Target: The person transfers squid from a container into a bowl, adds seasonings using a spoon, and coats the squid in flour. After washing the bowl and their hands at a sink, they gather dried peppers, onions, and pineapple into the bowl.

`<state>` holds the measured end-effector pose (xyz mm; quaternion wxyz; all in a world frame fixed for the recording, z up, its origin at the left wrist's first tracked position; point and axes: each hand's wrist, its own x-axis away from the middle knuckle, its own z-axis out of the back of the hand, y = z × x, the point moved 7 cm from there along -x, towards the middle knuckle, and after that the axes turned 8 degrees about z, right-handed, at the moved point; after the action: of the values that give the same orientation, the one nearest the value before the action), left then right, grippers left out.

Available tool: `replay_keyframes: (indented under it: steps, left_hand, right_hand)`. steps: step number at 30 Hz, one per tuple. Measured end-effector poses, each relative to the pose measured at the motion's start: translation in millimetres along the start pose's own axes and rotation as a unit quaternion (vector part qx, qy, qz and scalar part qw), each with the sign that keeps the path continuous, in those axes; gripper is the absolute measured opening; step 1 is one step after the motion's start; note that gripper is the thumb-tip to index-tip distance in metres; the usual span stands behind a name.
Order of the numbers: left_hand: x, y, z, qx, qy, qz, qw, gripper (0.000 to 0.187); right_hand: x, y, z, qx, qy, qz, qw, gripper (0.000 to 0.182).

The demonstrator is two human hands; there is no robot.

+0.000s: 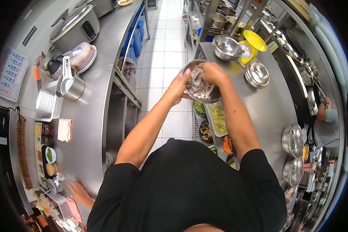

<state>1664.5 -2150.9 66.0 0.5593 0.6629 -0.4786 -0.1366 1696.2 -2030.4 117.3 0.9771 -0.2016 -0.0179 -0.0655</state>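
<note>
My left hand (178, 86) grips the left rim of a steel mixing bowl (216, 95), thumb on the inside edge. The bowl is held up in front of me, tilted towards me, between the aisle and the right counter. Inside lie pale, greyish-pink raw strips (199, 86), wet and tangled. My right hand (214, 73) reaches in over the far right rim, its fingers curled down into the strips and partly hidden. Below the bowl are a white tray of chopped pale-green cabbage (219, 120), leafy greens (199, 107), dark sliced mushrooms (205, 131) and shredded carrot (227, 145).
On the right counter (259, 112) stand stacked steel bowls (256, 73), a yellow scale (246, 52) and more bowls (292, 140). The left counter (85, 127) bears a rice cooker (75, 27), a pot (73, 88) and small containers. Another person's hand (80, 194) rests there; a co-worker (324, 125) stands far right.
</note>
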Motion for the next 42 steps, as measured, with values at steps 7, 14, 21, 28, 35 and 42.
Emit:
replay_keyframes:
  steps: [7, 14, 21, 28, 35, 42]
  left_hand:
    - [-50.7, 42.3, 91.1, 0.031, 0.081, -0.034, 0.996, 0.057]
    - [-151.6, 64.6, 123.6, 0.009, 0.036, -0.007, 0.999, 0.062]
    - [-248.8, 130.1, 189.8, 0.024, 0.107, 0.002, 0.994, 0.065]
    - [-355.0, 191.9, 230.1, -0.036, 0.128, -0.114, 0.985, 0.060]
    - [-469.2, 235.1, 298.2, -0.004, 0.134, -0.122, 0.983, 0.062]
    - [-575.1, 260.3, 288.8, -0.013, 0.057, -0.091, 0.994, 0.058]
  right_hand:
    - [-65.8, -37.4, -13.3, 0.067, 0.097, 0.239, 0.964, 0.021]
    - [-205.6, 33.4, -22.2, -0.018, -0.023, 0.047, 0.999, 0.036]
    - [-303.0, 16.0, -2.3, 0.067, -0.081, 0.186, 0.977, 0.007]
    - [-431.8, 86.9, 12.1, -0.058, 0.196, 0.136, 0.969, 0.033]
    - [-556.9, 149.7, 21.9, 0.051, 0.094, 0.140, 0.984, 0.055]
    - [-649.9, 224.7, 39.7, -0.019, 0.046, -0.033, 0.998, 0.042]
